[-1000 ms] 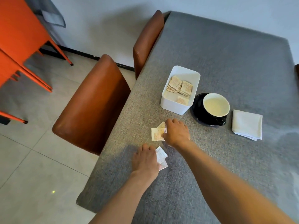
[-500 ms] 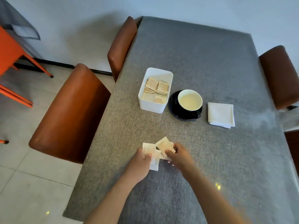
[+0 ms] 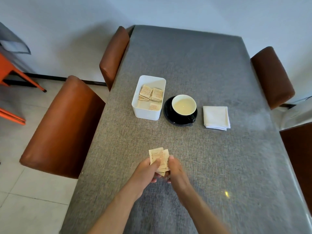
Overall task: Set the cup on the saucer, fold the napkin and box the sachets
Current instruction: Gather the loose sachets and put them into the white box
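A small stack of beige sachets (image 3: 158, 157) is held upright between my left hand (image 3: 148, 171) and my right hand (image 3: 175, 169), just above the grey table near its front. Farther back stands a white box (image 3: 145, 114) with several sachets lying inside. To its right a black cup (image 3: 184, 105) with a cream inside sits on a black saucer (image 3: 168, 115). A folded white napkin (image 3: 216, 117) lies flat to the right of the saucer.
The grey cloth-covered table (image 3: 202, 157) runs away from me. Brown leather chairs stand at its left edge (image 3: 62, 127), at the back left (image 3: 114, 54) and on the right (image 3: 271, 76). Orange furniture (image 3: 10, 71) stands on the tiled floor at far left.
The loose sachets that lay spread on the table have been gathered into one stack, now lifted between both hands. The view has swung right, centring the table.
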